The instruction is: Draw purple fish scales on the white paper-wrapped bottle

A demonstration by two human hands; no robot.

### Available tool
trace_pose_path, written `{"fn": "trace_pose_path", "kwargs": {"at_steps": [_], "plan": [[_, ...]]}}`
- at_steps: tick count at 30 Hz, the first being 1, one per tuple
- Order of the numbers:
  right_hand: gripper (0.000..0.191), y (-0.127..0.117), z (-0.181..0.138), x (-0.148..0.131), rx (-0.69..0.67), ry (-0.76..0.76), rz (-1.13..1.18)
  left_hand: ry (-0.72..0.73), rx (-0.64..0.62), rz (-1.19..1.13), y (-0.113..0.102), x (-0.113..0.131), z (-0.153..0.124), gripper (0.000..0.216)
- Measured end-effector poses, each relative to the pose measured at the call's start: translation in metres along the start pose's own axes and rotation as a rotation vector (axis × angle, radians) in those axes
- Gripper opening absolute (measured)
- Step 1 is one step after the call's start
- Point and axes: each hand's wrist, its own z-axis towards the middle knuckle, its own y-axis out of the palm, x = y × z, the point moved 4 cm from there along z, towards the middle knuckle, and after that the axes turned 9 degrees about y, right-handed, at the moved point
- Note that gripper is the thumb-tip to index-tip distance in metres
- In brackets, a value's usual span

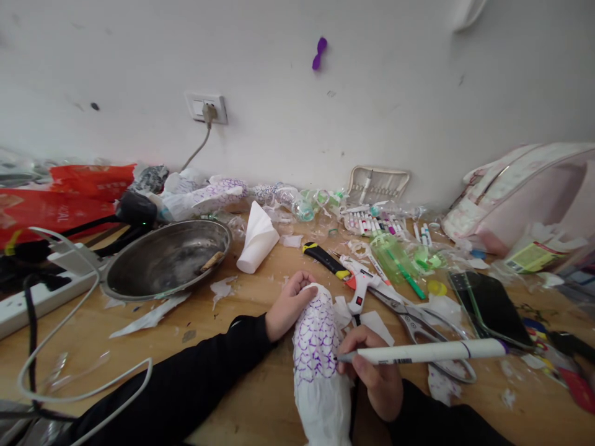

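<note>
Two hands are on a white fish shape [320, 396], low in the middle, at the near side of the table [260, 390]. Its far part is full of small purple lines [318, 334], and its near part is plain white. The left hand [292, 305] has its fingers bent and close together, clamped on the far end. The right hand [374, 371] has its fingers pinched on a white pen [418, 353]. The pen points at the purple lines, but I cannot tell if it touches. Just past the fish shape lie a glue gun [359, 294], a knife [323, 258] and scissors [413, 325]. Off to the left are a paper cone [257, 241] and a round bowl [153, 275]
</note>
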Motion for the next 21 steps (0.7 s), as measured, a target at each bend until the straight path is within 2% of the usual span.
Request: {"fn": "trace_pose_path", "kwargs": {"at_steps": [5, 12, 16, 21], "plan": [[0.018, 0.002, -0.001, -0.006, -0.035, -0.040, -0.014, 0.021, 0.029, 0.103, -0.002, 0.000, 0.002, 0.024], [0.019, 0.004, 0.001, -0.011, -0.073, -0.052, 0.010, 0.022, -0.030, 0.307, -0.003, 0.004, 0.003, 0.032], [0.019, 0.005, -0.001, -0.013, -0.124, -0.088, 0.035, 0.012, -0.050, 0.348, -0.004, 0.003, 0.003, 0.033], [0.024, 0.002, -0.002, -0.005, -0.046, -0.044, 0.008, 0.019, -0.060, 0.300, -0.004, 0.007, 0.001, 0.026]]}}
